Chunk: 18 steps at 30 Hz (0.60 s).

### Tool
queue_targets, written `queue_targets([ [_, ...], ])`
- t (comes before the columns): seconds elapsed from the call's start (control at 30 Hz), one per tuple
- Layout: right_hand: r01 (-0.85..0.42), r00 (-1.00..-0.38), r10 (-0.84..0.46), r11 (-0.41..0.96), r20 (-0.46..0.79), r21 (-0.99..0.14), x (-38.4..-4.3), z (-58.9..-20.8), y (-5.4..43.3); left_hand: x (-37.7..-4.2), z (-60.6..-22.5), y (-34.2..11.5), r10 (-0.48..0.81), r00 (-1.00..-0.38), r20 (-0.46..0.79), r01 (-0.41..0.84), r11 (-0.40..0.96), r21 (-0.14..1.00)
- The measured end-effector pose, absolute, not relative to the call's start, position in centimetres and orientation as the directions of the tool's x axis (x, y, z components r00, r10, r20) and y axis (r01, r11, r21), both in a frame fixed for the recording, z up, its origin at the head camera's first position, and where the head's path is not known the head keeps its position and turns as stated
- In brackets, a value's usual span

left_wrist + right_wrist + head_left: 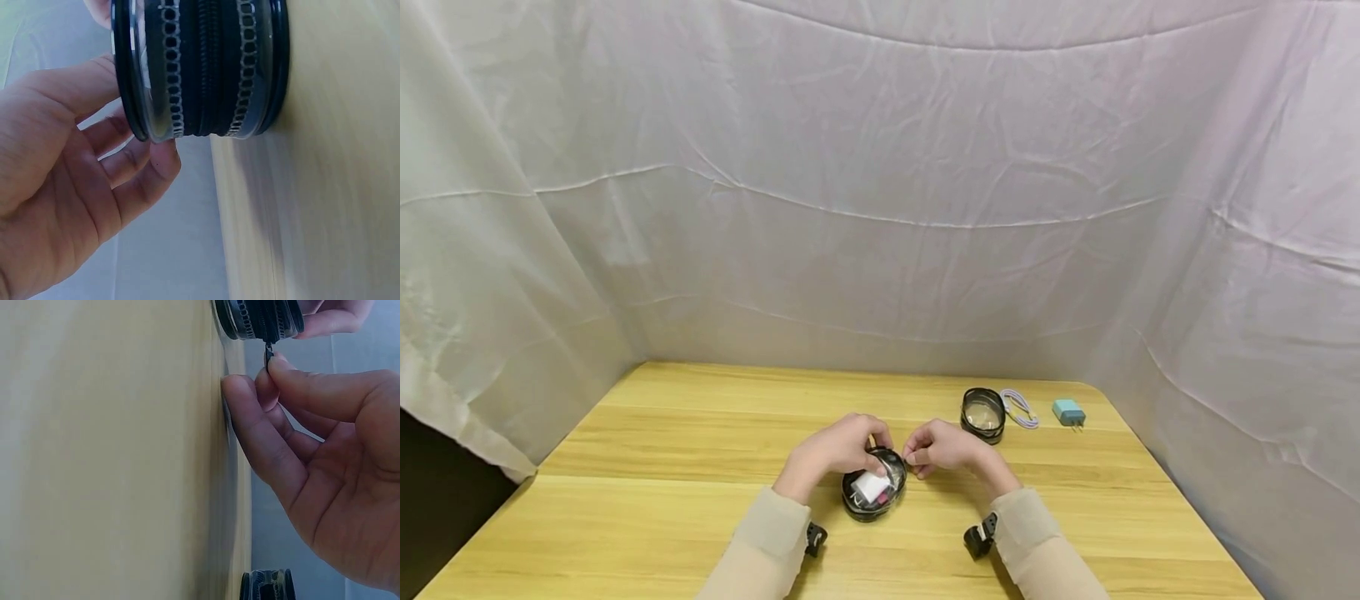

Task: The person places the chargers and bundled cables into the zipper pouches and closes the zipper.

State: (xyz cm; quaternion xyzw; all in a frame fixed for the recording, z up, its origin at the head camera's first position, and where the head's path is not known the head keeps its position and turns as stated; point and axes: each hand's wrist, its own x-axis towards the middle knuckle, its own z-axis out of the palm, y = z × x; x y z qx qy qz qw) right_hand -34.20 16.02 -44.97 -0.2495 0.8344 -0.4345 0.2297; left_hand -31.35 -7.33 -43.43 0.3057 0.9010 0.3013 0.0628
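Observation:
A round clear pouch with black piping (859,510) stands on the table between the two hands. Through its clear top show a white block-like item (871,486) and a small pink bit. My left hand (841,446) grips the pouch, thumb over the top and fingers curled at its far side. In the left wrist view, the black zipper (209,69) runs around the side wall. My right hand (951,447) is at the pouch's right side. Between its thumb and forefinger it pinches the small zipper pull (269,355), seen in the right wrist view.
Farther back on the right stands a second round clear pouch with black edges (983,435). Beside it lie a coiled pale purple cable (1019,408) and a teal charger plug (1067,412). Grey-white curtains (880,275) hang behind and beside the wooden table (700,433).

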Motion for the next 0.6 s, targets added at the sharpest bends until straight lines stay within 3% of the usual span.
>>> queue_targets([
  [0.6, -0.248, -0.773, -0.622, 0.475, -0.123, -0.844, -34.32, -45.57, 15.41, -30.59, -42.77, -6.93, 0.591, -0.805, 0.044, 0.508, 0.650, 0.565],
])
